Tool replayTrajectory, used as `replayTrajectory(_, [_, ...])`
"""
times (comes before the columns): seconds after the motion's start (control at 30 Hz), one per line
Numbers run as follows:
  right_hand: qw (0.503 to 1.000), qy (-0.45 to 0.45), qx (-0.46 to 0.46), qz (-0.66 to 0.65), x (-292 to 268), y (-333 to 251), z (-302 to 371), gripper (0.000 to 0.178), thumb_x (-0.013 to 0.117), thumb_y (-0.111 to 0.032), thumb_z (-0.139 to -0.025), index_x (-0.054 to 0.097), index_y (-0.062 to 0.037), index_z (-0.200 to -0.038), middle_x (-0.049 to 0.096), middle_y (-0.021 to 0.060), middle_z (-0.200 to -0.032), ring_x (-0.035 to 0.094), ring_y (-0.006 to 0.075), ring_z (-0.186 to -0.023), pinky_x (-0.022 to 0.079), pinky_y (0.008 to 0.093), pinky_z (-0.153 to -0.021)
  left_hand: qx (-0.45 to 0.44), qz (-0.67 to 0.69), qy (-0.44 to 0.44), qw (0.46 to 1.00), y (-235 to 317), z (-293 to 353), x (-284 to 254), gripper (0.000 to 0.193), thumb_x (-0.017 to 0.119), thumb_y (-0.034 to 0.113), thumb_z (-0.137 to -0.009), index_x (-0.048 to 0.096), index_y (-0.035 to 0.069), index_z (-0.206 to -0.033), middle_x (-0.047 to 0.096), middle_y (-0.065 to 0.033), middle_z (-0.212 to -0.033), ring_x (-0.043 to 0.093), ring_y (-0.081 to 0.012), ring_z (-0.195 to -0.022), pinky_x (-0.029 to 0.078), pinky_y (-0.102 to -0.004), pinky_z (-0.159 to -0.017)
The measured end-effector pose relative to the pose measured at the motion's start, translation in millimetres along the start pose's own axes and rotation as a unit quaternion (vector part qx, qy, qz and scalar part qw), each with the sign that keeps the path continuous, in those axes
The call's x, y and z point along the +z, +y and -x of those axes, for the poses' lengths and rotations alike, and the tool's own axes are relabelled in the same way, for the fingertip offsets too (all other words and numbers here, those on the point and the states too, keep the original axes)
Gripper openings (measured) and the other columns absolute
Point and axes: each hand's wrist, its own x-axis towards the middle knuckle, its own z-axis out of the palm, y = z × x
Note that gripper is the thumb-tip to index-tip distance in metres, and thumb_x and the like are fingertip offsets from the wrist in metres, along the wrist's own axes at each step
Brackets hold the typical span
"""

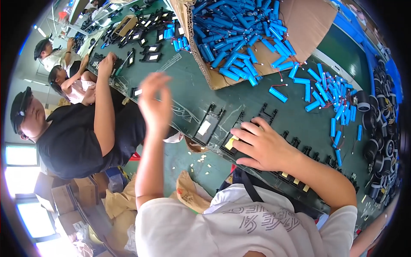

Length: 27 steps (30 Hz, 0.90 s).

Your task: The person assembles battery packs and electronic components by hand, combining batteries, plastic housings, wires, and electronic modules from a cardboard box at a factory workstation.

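Observation:
My left hand (155, 100) is raised above the table's front edge and blurred by motion. Its fingers look apart, and I see nothing in them. Spread fingers of my right hand (267, 145) rest over a black plastic frame with a yellow pad (230, 143), covering much of it. Just left of that lies another black frame (210, 124) with a pale rectangular pad. Beyond my right hand's fingertips is a further black frame (268, 112), partly hidden. More frames with pale pads (295, 181) line the table edge beneath my right forearm.
An open cardboard box (205, 70) spills blue wired cylinders (239, 43) onto the green table (180, 85). More blue cylinders (325, 92) lie to the right, beside stacked black round parts (376, 150). A co-worker in black (81, 128) sits at left, near scattered black frames (150, 53).

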Motion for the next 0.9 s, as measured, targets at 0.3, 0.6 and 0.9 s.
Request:
replayTrajectory(0.3, [0.997, 0.071, -0.031, 0.013, -14.6, -5.4, -16.2, 0.043, 0.069, -0.038, -0.076, 0.058, -0.0078, -0.104, 0.049, 0.0126, -0.128, 0.043, 0.0320, -0.116, 0.035, 0.0514, -0.097, -0.058, -0.324, -0.085, 0.941, -101.4, -18.6, -13.2, 0.032, 0.058, 0.032, -0.084, 0.070, 0.006, -0.099, 0.063, -0.0099, -0.112, 0.057, -0.0307, -0.103, 0.044, -0.0443, -0.087])
replayTrajectory(0.6, [0.996, 0.091, -0.023, 0.006, -18.7, -3.3, -13.8, 0.042, 0.071, -0.037, -0.073, 0.061, -0.0058, -0.099, 0.049, 0.0130, -0.126, 0.042, 0.0303, -0.117, 0.036, 0.0480, -0.096, -0.090, -0.276, -0.138, 0.947, 1.1, 18.6, 3.9, 0.024, 0.062, 0.027, -0.084, 0.053, 0.006, -0.075, 0.057, -0.0098, -0.070, 0.059, -0.0322, -0.062, 0.045, -0.0419, -0.054])
replayTrajectory(0.9, [0.993, 0.102, 0.016, 0.060, -59.8, -1.1, 27.1, 0.043, 0.074, -0.035, -0.066, 0.059, -0.0053, -0.093, 0.048, 0.0133, -0.129, 0.044, 0.0327, -0.114, 0.040, 0.0493, -0.092, -0.036, -0.134, -0.086, 0.987, 20.0, -5.0, 2.4, 0.022, 0.060, 0.019, -0.085, 0.060, 0.002, -0.071, 0.057, -0.0170, -0.065, 0.059, -0.0338, -0.060, 0.045, -0.0398, -0.055])
